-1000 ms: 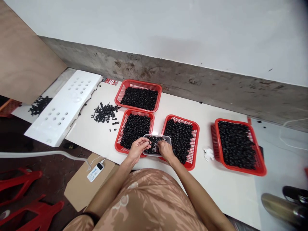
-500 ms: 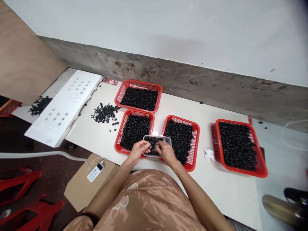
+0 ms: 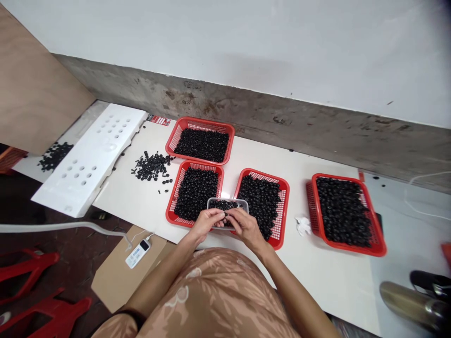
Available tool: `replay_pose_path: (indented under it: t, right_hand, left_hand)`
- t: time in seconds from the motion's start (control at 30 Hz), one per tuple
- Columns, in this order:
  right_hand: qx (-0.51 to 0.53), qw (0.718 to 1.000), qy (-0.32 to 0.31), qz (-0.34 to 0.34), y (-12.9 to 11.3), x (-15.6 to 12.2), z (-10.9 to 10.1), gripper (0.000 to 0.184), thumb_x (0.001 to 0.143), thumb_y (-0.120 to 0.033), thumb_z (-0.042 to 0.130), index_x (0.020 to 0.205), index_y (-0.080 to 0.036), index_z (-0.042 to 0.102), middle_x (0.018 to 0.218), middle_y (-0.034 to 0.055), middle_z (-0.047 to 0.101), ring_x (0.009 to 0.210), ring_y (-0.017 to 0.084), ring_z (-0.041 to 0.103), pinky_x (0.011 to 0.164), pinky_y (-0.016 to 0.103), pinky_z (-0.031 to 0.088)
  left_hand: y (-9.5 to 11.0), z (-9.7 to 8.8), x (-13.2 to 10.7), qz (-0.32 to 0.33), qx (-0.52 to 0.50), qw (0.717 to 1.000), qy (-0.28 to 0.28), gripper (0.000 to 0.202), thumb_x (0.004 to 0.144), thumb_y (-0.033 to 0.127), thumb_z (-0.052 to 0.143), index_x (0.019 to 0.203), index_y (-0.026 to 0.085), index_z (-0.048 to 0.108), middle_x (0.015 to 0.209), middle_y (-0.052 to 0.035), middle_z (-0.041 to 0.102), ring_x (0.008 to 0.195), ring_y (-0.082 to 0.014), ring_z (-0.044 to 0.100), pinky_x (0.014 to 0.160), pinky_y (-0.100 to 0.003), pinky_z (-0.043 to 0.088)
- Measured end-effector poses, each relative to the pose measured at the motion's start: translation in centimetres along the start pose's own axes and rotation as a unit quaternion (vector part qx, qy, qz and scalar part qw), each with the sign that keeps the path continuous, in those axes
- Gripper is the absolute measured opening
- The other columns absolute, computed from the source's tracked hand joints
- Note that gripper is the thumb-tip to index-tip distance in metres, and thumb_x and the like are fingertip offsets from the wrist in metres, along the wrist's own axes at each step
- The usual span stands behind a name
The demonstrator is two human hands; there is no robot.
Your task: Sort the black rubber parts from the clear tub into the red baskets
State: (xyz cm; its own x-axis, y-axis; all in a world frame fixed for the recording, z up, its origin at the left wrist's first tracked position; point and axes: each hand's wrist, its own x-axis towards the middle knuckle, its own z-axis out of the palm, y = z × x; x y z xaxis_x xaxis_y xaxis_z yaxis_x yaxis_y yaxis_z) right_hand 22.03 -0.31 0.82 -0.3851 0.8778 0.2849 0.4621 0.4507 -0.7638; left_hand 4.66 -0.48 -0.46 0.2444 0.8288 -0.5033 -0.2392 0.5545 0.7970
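My left hand [image 3: 205,221] and my right hand [image 3: 244,225] meet over the near edge of a small clear tub [image 3: 227,205] of small black ring-shaped parts. Fingertips of both hands pinch together at a small black part [image 3: 224,217] between them. The tub rests across two red baskets, the middle-left basket [image 3: 170,203] and the middle basket [image 3: 284,206], both full of the same black parts.
A third red basket [image 3: 200,123] stands behind, a fourth [image 3: 373,220] to the right. Loose black parts [image 3: 152,166] lie on the white board left of the baskets. A white foam block [image 3: 92,157] with holes, crumpled tissue [image 3: 303,225], a white remote [image 3: 138,252] on cardboard.
Both hands have drawn back from inside the tub toward its near edge and come together, fingertips now touching around a small part. The camera view shifted slightly.
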Motion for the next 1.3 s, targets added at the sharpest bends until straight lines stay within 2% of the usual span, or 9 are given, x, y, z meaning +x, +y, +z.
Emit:
replay_pose_path:
  t: [0.23,0.43,0.57,0.63,0.7,0.8,0.97,1.13,1.3]
  right_hand:
    - [0.042,0.999,-0.024,0.02,-0.2,0.4,-0.4,0.024,0.094,-0.022,0.046,0.109,-0.022,0.064,0.099,0.0084,0.063,0.089,0.017,0.062,0.077,0.03,0.052]
    - [0.124,0.99,0.004,0.061,-0.6,0.7,-0.5,0.022,0.093,-0.026,0.048,0.103,-0.023,0.068,0.102,0.0074,0.064,0.095,0.017,0.062,0.083,0.032,0.052]
    - [-0.027,1.0,-0.013,0.005,0.1,0.8,-0.4,0.025,0.094,-0.022,0.044,0.108,-0.02,0.065,0.106,0.009,0.065,0.097,0.019,0.06,0.082,0.034,0.047]
    - [-0.125,0.99,-0.042,-0.043,0.6,0.7,-0.5,0.026,0.095,-0.02,0.043,0.111,-0.019,0.063,0.107,0.0102,0.066,0.095,0.02,0.06,0.081,0.036,0.045]
    - [-0.16,0.983,-0.062,-0.07,0.8,0.8,-0.6,0.027,0.095,-0.02,0.042,0.112,-0.019,0.064,0.106,0.0106,0.067,0.091,0.02,0.06,0.079,0.036,0.044]
    - [-0.079,0.994,-0.059,-0.052,0.6,0.9,-0.9,0.027,0.095,-0.023,0.044,0.113,-0.021,0.063,0.102,0.0091,0.068,0.09,0.018,0.062,0.078,0.034,0.046]
    - [0.107,0.992,-0.036,0.058,-0.2,1.2,-1.3,0.025,0.093,-0.028,0.047,0.109,-0.023,0.066,0.097,0.0066,0.068,0.087,0.017,0.064,0.078,0.031,0.052]
    - [0.159,0.977,-0.041,0.134,-0.5,1.3,-1.4,0.021,0.091,-0.03,0.051,0.101,-0.023,0.069,0.094,0.0047,0.068,0.087,0.016,0.064,0.08,0.031,0.051]
    - [0.173,0.975,-0.048,0.131,-0.6,1.4,-1.4,0.022,0.092,-0.031,0.05,0.102,-0.023,0.068,0.095,0.0053,0.068,0.088,0.017,0.062,0.081,0.033,0.05]
  left_hand:
    - [0.3,0.1,-0.3,0.01,-0.002,1.0,-0.014,0.031,0.072,0.038,0.073,0.087,0.012,0.07,0.072,-0.0032,0.064,0.057,-0.0081,0.053,0.059,-0.021,0.041]
    - [0.7,0.3,-0.3,0.013,0.012,0.999,-0.037,0.03,0.073,0.039,0.071,0.082,0.01,0.072,0.064,-0.003,0.062,0.059,-0.0093,0.052,0.061,-0.022,0.04]
    - [0.8,0.6,-0.3,0.012,0.001,1.0,0.004,0.029,0.069,0.038,0.074,0.082,0.012,0.072,0.067,-0.0023,0.062,0.058,-0.0087,0.051,0.06,-0.023,0.039]
    - [0.8,0.7,-0.3,0.005,0.005,1.0,0.018,0.03,0.068,0.038,0.075,0.08,0.011,0.072,0.067,-0.0028,0.062,0.058,-0.009,0.051,0.06,-0.023,0.039]
    - [0.8,0.7,-0.3,-0.006,0.006,1.0,0.019,0.031,0.068,0.039,0.075,0.079,0.011,0.072,0.066,-0.0029,0.062,0.057,-0.0092,0.051,0.06,-0.023,0.039]
    - [0.9,0.7,-0.4,-0.012,0.003,1.0,0.016,0.029,0.067,0.039,0.075,0.075,0.012,0.07,0.064,-0.0018,0.06,0.057,-0.0089,0.051,0.059,-0.023,0.038]
    - [1.4,0.9,-0.5,-0.004,-0.006,1.0,-0.012,0.028,0.069,0.039,0.073,0.074,0.012,0.068,0.063,-0.0009,0.059,0.057,-0.0085,0.05,0.06,-0.022,0.038]
    - [1.6,0.9,-0.5,0.004,-0.005,1.0,-0.02,0.026,0.07,0.036,0.073,0.077,0.012,0.069,0.064,-0.0013,0.059,0.058,-0.0088,0.05,0.06,-0.022,0.038]
    - [1.4,0.7,-0.6,-0.002,-0.013,1.0,-0.018,0.025,0.069,0.034,0.075,0.081,0.012,0.071,0.066,-0.0023,0.061,0.059,-0.0093,0.052,0.062,-0.022,0.04]
